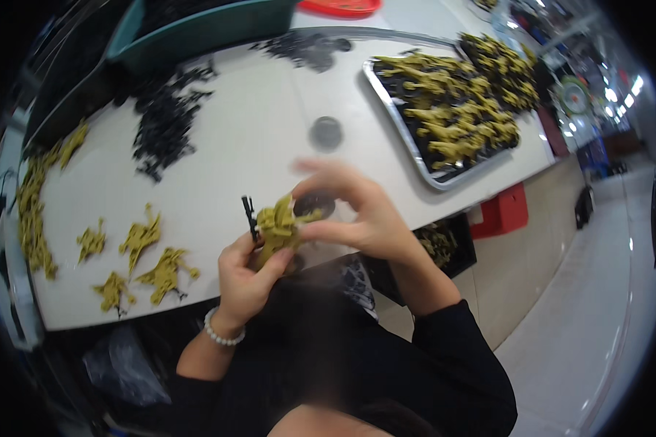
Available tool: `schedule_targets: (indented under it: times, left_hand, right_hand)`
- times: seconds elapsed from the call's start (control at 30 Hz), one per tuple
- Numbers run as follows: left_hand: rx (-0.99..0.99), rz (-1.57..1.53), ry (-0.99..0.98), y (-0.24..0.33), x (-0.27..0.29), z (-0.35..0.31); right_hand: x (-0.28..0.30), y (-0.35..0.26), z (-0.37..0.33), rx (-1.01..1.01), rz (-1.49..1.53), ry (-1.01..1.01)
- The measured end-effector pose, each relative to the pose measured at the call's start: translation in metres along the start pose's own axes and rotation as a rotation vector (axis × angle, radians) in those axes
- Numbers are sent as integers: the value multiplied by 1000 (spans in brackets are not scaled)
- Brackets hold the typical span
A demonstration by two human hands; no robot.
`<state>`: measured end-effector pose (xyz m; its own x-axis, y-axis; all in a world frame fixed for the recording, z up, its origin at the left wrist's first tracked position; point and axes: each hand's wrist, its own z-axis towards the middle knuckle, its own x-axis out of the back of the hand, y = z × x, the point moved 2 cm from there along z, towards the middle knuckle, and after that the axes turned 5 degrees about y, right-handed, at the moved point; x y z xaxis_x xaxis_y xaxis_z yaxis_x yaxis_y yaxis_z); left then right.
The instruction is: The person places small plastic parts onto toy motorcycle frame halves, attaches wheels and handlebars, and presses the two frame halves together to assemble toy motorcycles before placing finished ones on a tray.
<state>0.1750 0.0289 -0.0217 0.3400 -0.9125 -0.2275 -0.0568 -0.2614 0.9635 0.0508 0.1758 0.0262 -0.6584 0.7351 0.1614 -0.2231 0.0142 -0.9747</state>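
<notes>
My left hand (244,277), with a white bead bracelet at the wrist, grips an olive-yellow plastic toy figure (275,224) above the table's near edge. A black gun-shaped piece (249,213) sticks up at the figure's left side. My right hand (357,211) is beside the figure, thumb close to it and fingers curved apart above; the fingertips are smeared by motion. I cannot tell whether the thumb touches the figure. Left of my hands lie several similar figures (166,275), some with small black parts on them.
A pile of black parts (168,120) and a second pile (306,49) lie farther back on the white table (248,131). Yellow pieces (36,211) line the left edge. A metal tray (408,149) holds rows of figures at right. Behind is a teal bin (197,40); a red stool (504,213) stands below.
</notes>
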Motion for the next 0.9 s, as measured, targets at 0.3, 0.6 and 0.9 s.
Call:
schedule_targets:
  times: [0.3,0.6,0.9]
  left_hand:
    - [-32,102,-198,3,-9,4]
    - [-135,6,-164,0,-2,4]
    - [-160,73,-139,-5,-1,7]
  right_hand:
    - [23,0,-18,-105,-56,-10]
    - [319,20,-15,148,136,963]
    - [360,69,37,-204,-37,937]
